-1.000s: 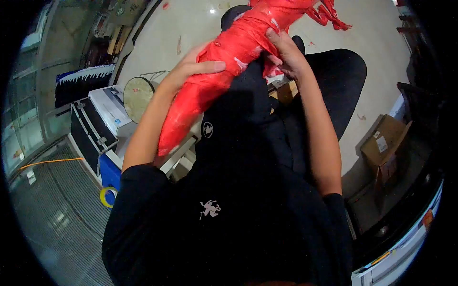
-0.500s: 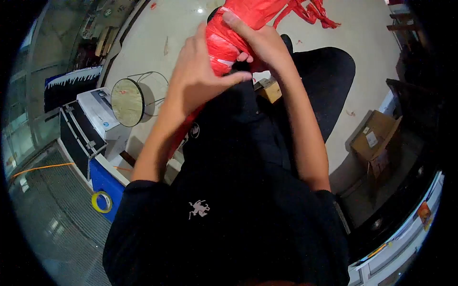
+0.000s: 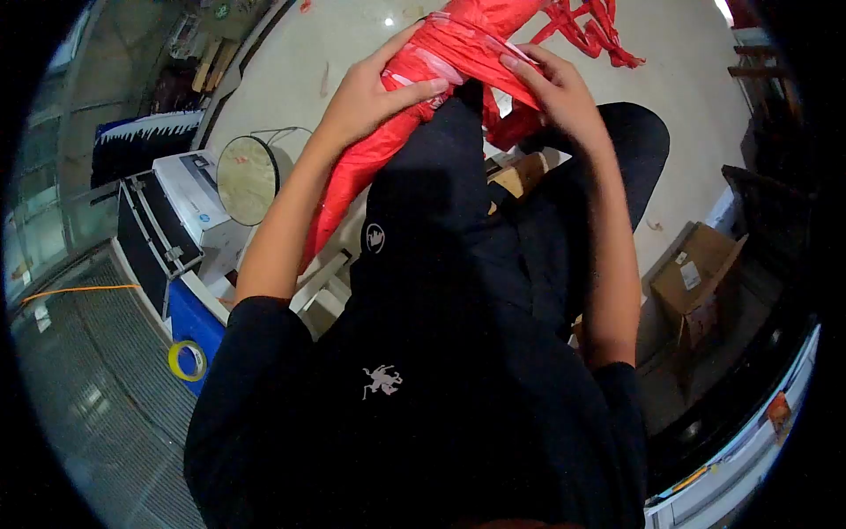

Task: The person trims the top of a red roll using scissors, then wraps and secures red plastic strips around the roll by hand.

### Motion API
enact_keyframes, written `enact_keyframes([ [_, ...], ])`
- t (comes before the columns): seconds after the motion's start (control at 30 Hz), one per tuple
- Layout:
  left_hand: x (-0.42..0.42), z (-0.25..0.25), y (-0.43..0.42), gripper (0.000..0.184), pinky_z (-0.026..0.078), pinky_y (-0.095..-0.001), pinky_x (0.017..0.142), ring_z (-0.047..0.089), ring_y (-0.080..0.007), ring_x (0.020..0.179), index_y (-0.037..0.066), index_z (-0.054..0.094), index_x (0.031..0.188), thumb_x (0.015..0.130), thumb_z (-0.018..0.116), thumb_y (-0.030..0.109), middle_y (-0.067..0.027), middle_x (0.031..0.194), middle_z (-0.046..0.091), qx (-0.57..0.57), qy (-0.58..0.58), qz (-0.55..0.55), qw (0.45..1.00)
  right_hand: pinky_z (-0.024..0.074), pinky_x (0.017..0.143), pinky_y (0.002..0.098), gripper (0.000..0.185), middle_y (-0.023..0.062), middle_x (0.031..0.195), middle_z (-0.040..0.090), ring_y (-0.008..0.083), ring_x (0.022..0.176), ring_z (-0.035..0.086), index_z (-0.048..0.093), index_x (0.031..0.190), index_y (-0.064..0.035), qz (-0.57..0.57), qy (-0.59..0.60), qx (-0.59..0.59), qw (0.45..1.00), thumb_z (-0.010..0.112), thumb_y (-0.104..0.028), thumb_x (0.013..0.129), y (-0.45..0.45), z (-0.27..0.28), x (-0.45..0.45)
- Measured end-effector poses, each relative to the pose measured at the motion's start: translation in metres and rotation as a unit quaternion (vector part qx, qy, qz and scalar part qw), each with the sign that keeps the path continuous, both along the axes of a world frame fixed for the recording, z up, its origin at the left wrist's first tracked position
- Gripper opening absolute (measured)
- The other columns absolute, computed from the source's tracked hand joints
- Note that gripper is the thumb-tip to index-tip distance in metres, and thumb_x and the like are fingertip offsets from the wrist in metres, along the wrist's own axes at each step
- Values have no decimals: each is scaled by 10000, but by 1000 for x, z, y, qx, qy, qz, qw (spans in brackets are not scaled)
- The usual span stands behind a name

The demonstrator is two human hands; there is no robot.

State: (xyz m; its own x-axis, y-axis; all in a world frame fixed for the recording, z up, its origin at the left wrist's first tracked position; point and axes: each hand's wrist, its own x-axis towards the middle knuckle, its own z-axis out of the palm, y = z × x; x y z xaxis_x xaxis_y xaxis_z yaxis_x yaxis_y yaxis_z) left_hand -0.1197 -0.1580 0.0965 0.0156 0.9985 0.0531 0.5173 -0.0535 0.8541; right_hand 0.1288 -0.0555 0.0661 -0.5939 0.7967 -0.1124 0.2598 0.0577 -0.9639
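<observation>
A long bundle wrapped in red plastic film point(image 3: 366, 163) slants across my left thigh, its far end cut off by the top edge. My left hand point(image 3: 366, 101) is wrapped round the bundle, thumb on top. A loose red plastic strip point(image 3: 493, 63) crosses over the bundle toward the right. My right hand point(image 3: 564, 97) pinches that strip between thumb and fingers, pulled out beside the bundle. Torn red strands point(image 3: 604, 35) trail from the far end above my right hand. What lies inside the wrapping is hidden.
A round-topped stool point(image 3: 247, 179) stands on the left, by a white printer box point(image 3: 189, 189) and a black case point(image 3: 159, 231). A yellow tape roll point(image 3: 187, 361) hangs at a blue panel. An open cardboard box point(image 3: 692, 273) sits on the right.
My right hand has moved right, away from the bundle, drawing the red strip out. My left hand now lies round the bundle, and more of its near length shows.
</observation>
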Motion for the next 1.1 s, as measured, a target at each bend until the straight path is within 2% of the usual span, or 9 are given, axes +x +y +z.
enact_keyframes([
  [0.17, -20, -17, 8, 711, 463, -340, 992, 623, -274, 1139, -44, 451, 1386, 867, 716, 365, -168, 1263, 617, -127, -201, -25, 971, 410, 419, 226, 564, 4, 672, 594, 60, 472, 517, 622, 1087, -7, -66, 52, -145, 986, 607, -545, 917, -3, -20, -27],
  [0.27, -3, -10, 2, 576, 502, -377, 978, 642, -271, 1096, -21, 460, 1362, 1010, 444, 434, -216, 1264, 597, -322, -648, -228, 652, 391, 387, 218, 601, 11, 703, 618, 63, 474, 531, 616, 1059, -7, -97, 188, -185, 960, 622, -584, 890, -11, -7, -44],
  [0.3, 2, -4, 2, 576, 502, -377, 978, 642, -271, 1096, -21, 460, 1362, 1010, 444, 434, -216, 1264, 597, -325, -647, -227, 652, 383, 377, 218, 594, 10, 708, 625, 64, 464, 529, 612, 1066, -8, -144, 296, -171, 929, 627, -575, 890, -16, 8, -51],
  [0.4, 7, 10, 7, 609, 510, -384, 952, 646, -307, 1088, -35, 424, 1375, 1029, 368, 463, -235, 1248, 601, -298, -652, -193, 671, 401, 393, 224, 584, 0, 614, 608, 74, 425, 517, 670, 896, -24, -129, 173, -163, 963, 673, -605, 834, -11, 34, -41],
  [0.47, -1, 10, 8, 745, 512, -387, 933, 634, -353, 1109, -40, 373, 1403, 948, 528, 529, -244, 1251, 601, -167, -247, 0, 955, 417, 409, 223, 622, 5, 554, 597, 90, 407, 522, 685, 713, -30, -175, 58, -130, 974, 703, -649, 778, -19, 49, -39],
  [0.5, 5, 16, 5, 745, 512, -387, 933, 634, -353, 1109, -40, 373, 1403, 948, 528, 529, -244, 1251, 601, -168, -248, 0, 954, 417, 409, 223, 622, 5, 554, 597, 90, 407, 522, 685, 713, -30, -175, 56, -131, 974, 703, -649, 778, -19, 45, -38],
  [0.6, 43, 27, -12, 1078, 492, -402, 951, 624, -364, 1121, 2, 400, 1389, 606, 841, 596, -227, 1255, 606, 48, 183, 23, 982, 423, 407, 231, 610, 25, 565, 613, 92, 407, 547, 670, 729, -29, -155, 26, -118, 981, 700, -636, 787, -13, 19, -40],
  [0.83, 32, 13, -2, 950, 501, -416, 934, 640, -392, 1071, 23, 504, 1310, 603, 839, 562, -250, 1136, 652, -68, 210, 59, 973, 402, 390, 208, 450, -9, 566, 597, 57, 413, 528, 640, 775, -31, 60, -51, -144, 986, 671, -464, 895, 3, 37, -1],
  [1.1, -4, -7, 8, 844, 513, -349, 895, 674, -246, 984, 21, 531, 1297, 650, 859, 452, -159, 1114, 678, -90, -13, 19, 996, 371, 373, 224, 286, -7, 622, 596, 59, 405, 490, 656, 1178, -57, -28, -25, -57, 998, 572, -220, 959, 19, -10, 43],
])
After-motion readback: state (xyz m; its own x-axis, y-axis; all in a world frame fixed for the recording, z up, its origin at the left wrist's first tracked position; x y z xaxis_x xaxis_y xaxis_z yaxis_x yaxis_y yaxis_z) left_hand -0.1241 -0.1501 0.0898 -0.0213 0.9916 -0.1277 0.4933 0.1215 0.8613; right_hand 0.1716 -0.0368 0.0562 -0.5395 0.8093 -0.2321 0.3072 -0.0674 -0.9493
